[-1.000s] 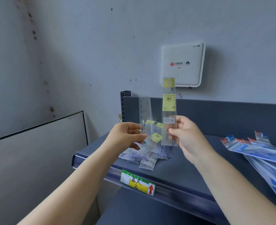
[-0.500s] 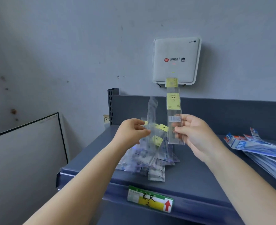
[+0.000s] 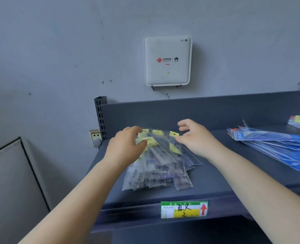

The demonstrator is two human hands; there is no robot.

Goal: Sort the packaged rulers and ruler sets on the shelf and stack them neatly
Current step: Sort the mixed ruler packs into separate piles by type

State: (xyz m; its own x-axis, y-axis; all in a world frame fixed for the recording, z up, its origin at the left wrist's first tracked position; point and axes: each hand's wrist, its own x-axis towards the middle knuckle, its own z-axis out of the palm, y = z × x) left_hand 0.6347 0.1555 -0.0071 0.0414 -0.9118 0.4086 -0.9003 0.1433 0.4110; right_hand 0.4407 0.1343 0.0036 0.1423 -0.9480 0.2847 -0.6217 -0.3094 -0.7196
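A loose pile of clear packaged rulers [image 3: 161, 166] with yellow header cards lies fanned out on the dark blue shelf [image 3: 216, 180]. My left hand [image 3: 126, 147] rests on the pile's far left end, fingers curled over the yellow labels. My right hand [image 3: 196, 138] hovers at the pile's far right end, fingers spread, holding nothing. A second heap of blue packaged ruler sets [image 3: 276, 145] lies on the right side of the shelf.
The shelf's back panel [image 3: 198, 111] rises behind the pile. A white router [image 3: 167, 60] hangs on the wall above. A green-yellow price label [image 3: 184, 209] sits on the shelf's front rail. A wall socket [image 3: 95, 135] and a grey board [image 3: 10, 178] are at left.
Both hands held rulers upright above the pile; those rulers now lie on the pile and both hands have dropped to its far end.
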